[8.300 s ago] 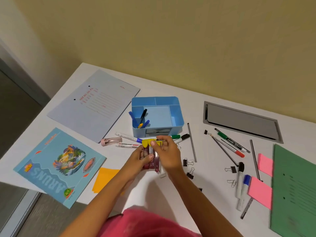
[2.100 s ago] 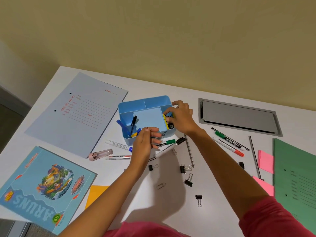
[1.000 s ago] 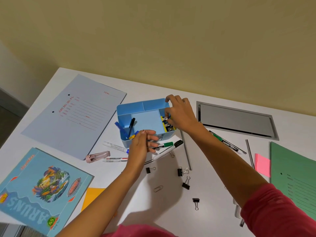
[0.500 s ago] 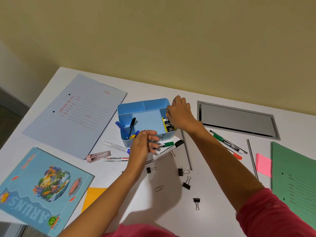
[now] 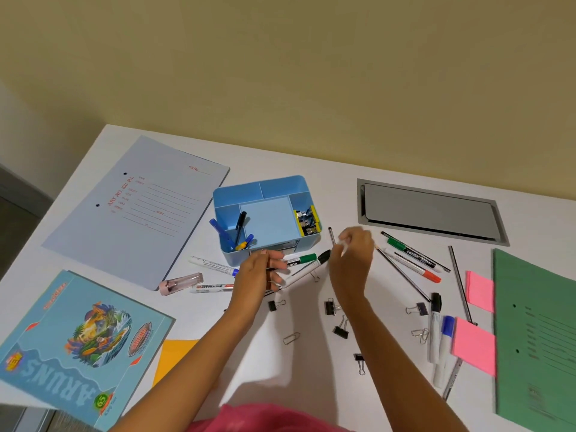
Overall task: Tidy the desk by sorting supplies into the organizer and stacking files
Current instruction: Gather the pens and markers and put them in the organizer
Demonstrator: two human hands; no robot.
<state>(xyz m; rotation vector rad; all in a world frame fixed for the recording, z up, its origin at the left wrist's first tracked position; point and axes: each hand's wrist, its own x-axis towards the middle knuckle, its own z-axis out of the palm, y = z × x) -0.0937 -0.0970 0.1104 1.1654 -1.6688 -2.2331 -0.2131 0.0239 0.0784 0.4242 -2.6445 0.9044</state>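
Note:
The blue organizer [image 5: 265, 185] stands mid-desk, with pens [image 5: 240, 226] in its left slot and a yellow box of clips [image 5: 307, 219] in its right one. My left hand [image 5: 260, 272] hovers just in front of it over a green-capped marker [image 5: 300, 259] and a black-capped marker [image 5: 307, 270], pinching what looks like a paper clip. My right hand [image 5: 352, 257] is blurred, fingers curled, right of the organizer beside a thin pencil [image 5: 331, 234]. A pale blue file [image 5: 137, 207], a green file [image 5: 536, 338] and a notebook [image 5: 78, 341] lie flat.
Black binder clips [image 5: 330, 307] and a wire paper clip [image 5: 291, 338] are scattered between my arms. Pens [image 5: 411, 255], two whiteboard markers [image 5: 436, 328] and pink sticky notes [image 5: 473, 344] lie to the right. A grey cable hatch [image 5: 430, 213] sits at the back, an orange sheet [image 5: 174, 353] near the front edge.
My right hand has left the organizer's right slot and swung right and forward to the desk beside it; the yellow clip box stays inside. My left hand has barely moved.

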